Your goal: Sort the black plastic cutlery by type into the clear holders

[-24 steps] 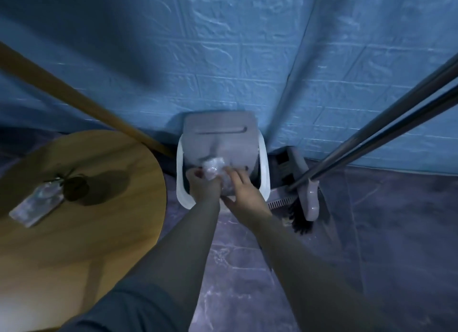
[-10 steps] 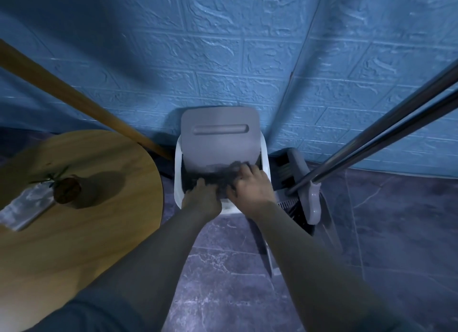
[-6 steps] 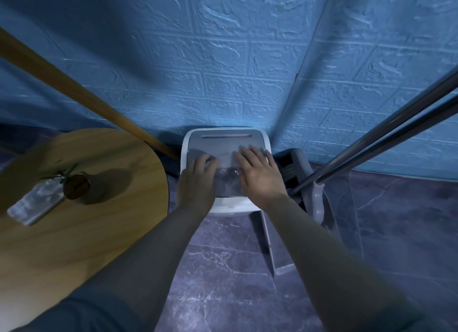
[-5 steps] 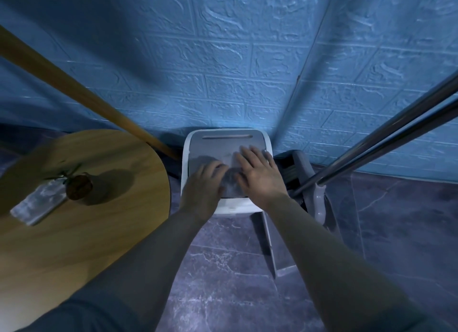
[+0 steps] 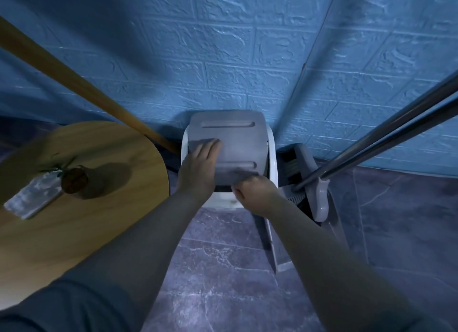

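Note:
No black cutlery or clear holder is in view. A white bin [image 5: 271,156] with a grey lid [image 5: 238,138] stands on the floor against the blue wall. My left hand [image 5: 198,168] lies flat on the lid's left side, holding nothing. My right hand [image 5: 255,193] is curled on the lid's front edge, where a dark gap shows under the lid.
A round wooden table [image 5: 99,220] at the left carries a small plant pot [image 5: 74,180] and a clear packet [image 5: 32,198]. A wooden pole [image 5: 74,84] leans behind it. A grey broom and dustpan [image 5: 321,198] with dark metal handles [image 5: 384,138] stand right of the bin.
A crumpled clear wrapper went into the bin and the lid came down under both flat hands. Since then my right hand has slid to the lid's front edge and curled on it.

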A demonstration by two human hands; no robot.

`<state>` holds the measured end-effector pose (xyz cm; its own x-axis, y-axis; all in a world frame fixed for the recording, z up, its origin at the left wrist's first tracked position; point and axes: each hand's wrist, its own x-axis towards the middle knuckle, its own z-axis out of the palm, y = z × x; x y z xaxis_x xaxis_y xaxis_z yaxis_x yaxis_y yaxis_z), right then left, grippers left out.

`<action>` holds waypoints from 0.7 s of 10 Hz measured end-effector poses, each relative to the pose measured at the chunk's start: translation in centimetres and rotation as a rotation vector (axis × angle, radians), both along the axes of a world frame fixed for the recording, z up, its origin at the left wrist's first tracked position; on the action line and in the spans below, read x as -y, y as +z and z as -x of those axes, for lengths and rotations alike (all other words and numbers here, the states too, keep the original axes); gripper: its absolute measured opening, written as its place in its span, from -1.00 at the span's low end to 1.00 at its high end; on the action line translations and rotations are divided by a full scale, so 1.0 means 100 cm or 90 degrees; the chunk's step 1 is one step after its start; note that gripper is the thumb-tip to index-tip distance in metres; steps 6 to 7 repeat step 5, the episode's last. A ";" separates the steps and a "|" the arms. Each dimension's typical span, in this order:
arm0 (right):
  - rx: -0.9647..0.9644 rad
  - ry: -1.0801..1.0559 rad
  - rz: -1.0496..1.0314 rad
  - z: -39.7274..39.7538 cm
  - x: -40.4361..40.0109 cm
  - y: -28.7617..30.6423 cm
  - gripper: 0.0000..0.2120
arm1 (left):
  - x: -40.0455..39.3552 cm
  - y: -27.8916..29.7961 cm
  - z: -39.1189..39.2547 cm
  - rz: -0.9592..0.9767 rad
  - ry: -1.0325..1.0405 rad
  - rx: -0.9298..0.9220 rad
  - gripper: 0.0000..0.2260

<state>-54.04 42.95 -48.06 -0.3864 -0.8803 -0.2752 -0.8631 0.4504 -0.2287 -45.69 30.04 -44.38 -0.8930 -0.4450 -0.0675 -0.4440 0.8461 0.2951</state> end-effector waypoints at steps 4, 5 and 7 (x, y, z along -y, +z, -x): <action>-0.146 -0.102 0.286 -0.012 -0.018 0.005 -0.71 | 0.006 0.000 -0.001 0.033 -0.048 0.046 -0.42; -0.127 -0.117 0.291 -0.013 -0.023 0.019 -0.69 | -0.006 0.011 -0.007 0.007 -0.001 0.050 -0.43; -0.127 -0.117 0.291 -0.013 -0.023 0.019 -0.69 | -0.006 0.011 -0.007 0.007 -0.001 0.050 -0.43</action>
